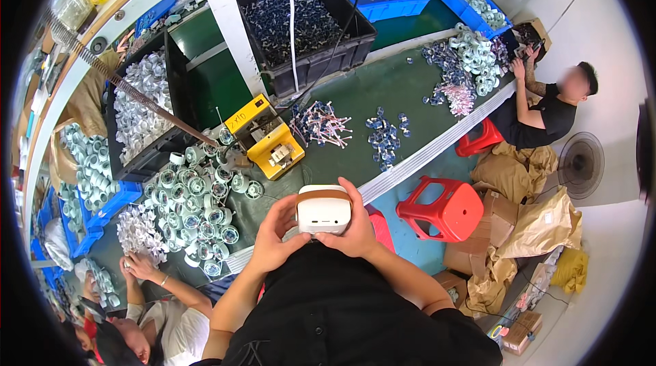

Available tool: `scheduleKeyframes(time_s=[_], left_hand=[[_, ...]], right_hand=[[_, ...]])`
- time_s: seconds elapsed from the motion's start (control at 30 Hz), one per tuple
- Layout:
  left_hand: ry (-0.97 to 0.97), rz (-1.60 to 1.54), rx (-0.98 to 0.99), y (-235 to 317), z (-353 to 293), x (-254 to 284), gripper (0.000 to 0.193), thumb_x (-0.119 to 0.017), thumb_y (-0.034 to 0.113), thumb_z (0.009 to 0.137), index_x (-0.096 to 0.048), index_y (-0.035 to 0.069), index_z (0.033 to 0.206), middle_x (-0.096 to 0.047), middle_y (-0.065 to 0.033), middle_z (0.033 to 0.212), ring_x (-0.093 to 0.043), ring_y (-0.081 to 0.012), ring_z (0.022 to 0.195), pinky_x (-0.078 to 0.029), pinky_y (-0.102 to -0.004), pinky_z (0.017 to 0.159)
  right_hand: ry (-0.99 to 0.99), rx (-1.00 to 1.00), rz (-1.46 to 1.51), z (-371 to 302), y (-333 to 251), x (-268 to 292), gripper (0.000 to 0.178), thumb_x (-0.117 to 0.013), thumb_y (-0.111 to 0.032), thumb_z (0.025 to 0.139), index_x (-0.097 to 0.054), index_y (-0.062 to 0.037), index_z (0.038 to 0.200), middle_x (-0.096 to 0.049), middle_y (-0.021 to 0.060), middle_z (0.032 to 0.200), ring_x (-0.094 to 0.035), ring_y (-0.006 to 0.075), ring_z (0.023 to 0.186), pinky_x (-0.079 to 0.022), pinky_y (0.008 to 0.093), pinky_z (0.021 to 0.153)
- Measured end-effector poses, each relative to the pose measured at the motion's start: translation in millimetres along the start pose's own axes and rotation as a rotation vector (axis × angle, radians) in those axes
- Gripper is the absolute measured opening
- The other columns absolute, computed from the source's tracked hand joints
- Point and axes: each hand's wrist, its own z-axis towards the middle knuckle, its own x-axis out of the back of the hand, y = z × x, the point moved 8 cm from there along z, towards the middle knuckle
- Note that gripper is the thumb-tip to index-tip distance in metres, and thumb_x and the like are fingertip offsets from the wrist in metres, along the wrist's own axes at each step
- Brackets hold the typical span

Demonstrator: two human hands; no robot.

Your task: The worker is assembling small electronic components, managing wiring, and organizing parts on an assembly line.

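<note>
Close to my chest, a small white rounded device (324, 221) is held up between both hands. It has a brown strap across its top and small ports on the side toward me; it looks like a portable speaker, but I cannot be sure. My left hand (273, 235) grips its left side, thumb along the lower edge. Around its right side wrap the fingers of my right hand (359, 226). Beyond it, on the green workbench (328, 185), stands a yellow machine (275, 151). A heap of pale green round housings (198, 205) lies to the left.
Wired parts (320, 123) and dark small pieces (385, 139) lie beyond my hands. A black crate (321, 58) stands at the back. Two people work along the bench, one at lower left, one at far right. A red stool (444, 209) and cardboard boxes (488, 229) are at right.
</note>
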Motion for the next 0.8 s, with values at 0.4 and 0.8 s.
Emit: scheduleKeyframes(time_s=[0.4,0.8], left_hand=[[0.039,-0.078,0.021,-1.2,1.5,-2.4,0.073,-0.071,-0.005,0.082,-0.035,0.002,0.144,-0.046,-0.0152,0.144,-0.047,-0.0267,0.133,-0.043,-0.0405,0.106],[0.067,-0.095,0.068,-1.2,-0.2,0.9,0.069,-0.072,-0.003,0.083,-0.037,0.002,0.142,-0.047,-0.0151,0.142,-0.05,-0.0264,0.13,-0.043,-0.0391,0.105]], right_hand=[[-0.01,-0.01,-0.077,3.5,-4.6,-0.5,0.106,-0.083,-0.02,0.072,-0.016,0.0003,0.152,-0.055,0.0171,0.131,-0.056,0.025,0.121,-0.045,0.0381,0.101],[-0.022,-0.048,-0.084,4.5,0.3,-4.2,0.103,-0.081,-0.018,0.074,-0.017,-0.0008,0.152,-0.053,0.0167,0.132,-0.054,0.025,0.122,-0.044,0.0382,0.103]])
